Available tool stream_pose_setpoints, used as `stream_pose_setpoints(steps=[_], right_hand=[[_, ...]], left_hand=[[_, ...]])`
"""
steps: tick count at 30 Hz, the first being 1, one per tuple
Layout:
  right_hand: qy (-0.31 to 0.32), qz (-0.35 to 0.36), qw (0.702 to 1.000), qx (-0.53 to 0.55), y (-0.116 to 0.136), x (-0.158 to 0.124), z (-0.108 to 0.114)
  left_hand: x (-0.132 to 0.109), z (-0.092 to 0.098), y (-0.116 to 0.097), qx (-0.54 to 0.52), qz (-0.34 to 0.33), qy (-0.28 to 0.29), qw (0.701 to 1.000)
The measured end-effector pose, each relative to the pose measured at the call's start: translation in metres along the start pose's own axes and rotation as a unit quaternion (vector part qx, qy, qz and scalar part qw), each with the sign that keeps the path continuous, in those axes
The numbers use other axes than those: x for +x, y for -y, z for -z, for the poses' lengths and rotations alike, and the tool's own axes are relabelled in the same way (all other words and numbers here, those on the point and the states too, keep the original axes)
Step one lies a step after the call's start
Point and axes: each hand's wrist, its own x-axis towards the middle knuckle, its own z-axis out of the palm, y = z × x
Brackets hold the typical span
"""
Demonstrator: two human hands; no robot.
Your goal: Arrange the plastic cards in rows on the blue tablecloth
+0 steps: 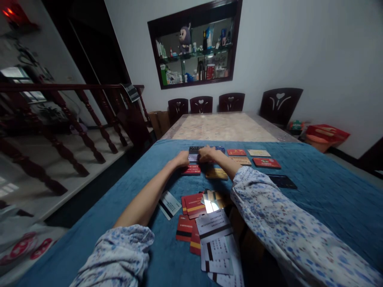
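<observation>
At the far side of the blue cloth, my left hand [181, 158] has its fingers curled at the left edge of a pale silver card [193, 158]. My right hand [206, 154] bends its fingers down over that card's right end, hiding part of it. Just behind lies a dark card [194, 149], and a blue card [220, 149] shows past my right hand. A red card stack [191, 170] sits below my left hand; a gold card stack [216, 173] is below my right. Which fingertips press on the card is hard to see.
Nearer me lie overlapping loose cards: red cards [194, 205], grey cards [215, 225] and a white card [170, 205]. To the right are a red card [266, 163], a cream card [259, 153] and a black flat object [283, 181]. Chairs [231, 102] stand beyond the table.
</observation>
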Motion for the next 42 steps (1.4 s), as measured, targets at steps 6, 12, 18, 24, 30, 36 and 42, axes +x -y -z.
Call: stream_pose_setpoints(steps=[6, 12, 18, 24, 30, 36, 42], right_hand=[[-0.005, 0.031, 0.998, -0.045, -0.006, -0.008, 0.003], [-0.053, 0.075, 0.994, -0.062, -0.016, -0.032, 0.012], [-0.091, 0.101, 0.988, -0.068, -0.020, -0.062, 0.012], [-0.132, 0.131, 0.980, -0.064, -0.025, -0.083, 0.005], [-0.156, 0.151, 0.975, -0.056, -0.032, -0.109, -0.004], [-0.152, 0.164, 0.974, -0.041, -0.043, -0.142, -0.012], [-0.177, 0.190, 0.966, -0.021, -0.062, -0.167, -0.028]], left_hand=[[-0.004, 0.000, 0.002, -0.007, 0.002, -0.030, 1.000], [-0.017, -0.003, -0.002, -0.015, 0.004, -0.092, 0.996], [-0.033, -0.005, -0.010, -0.029, 0.002, -0.145, 0.989], [-0.049, -0.009, -0.018, -0.034, -0.017, -0.177, 0.983], [-0.074, -0.012, -0.035, -0.043, -0.044, -0.195, 0.979], [-0.103, -0.015, -0.058, -0.064, -0.097, -0.194, 0.974], [-0.123, -0.018, -0.086, -0.059, -0.141, -0.177, 0.972]])
